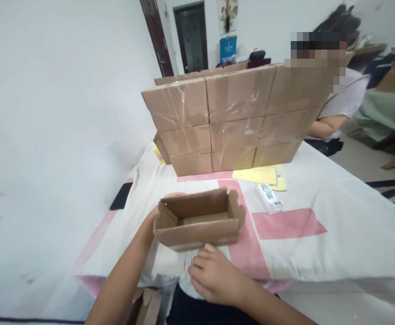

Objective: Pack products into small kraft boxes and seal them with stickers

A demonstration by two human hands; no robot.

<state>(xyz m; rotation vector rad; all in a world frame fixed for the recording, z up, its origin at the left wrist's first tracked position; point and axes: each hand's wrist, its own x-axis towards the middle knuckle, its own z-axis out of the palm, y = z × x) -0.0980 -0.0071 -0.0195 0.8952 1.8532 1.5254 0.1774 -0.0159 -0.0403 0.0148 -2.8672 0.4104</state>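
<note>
An open-topped cardboard box (197,234) is held over the near part of the table, slightly tilted, its inside bare. My left hand (155,219) grips its left end, with some fingers behind the far wall and the rest hidden by the cardboard. Just below the front wall is my right hand (214,273), its fingers curled and one fingertip at the box's lower edge. What lies inside those curled fingers, if anything, is hidden. To the right of the box lies a white handheld device (268,198) with a small screen.
Stacked, taped cardboard boxes (236,117) form a wall across the table's far side. Yellow sheets (256,176) lie before it, and a black flat object (121,197) at left. Another person (344,99) sits beyond at right. Below the near edge is another box (146,307).
</note>
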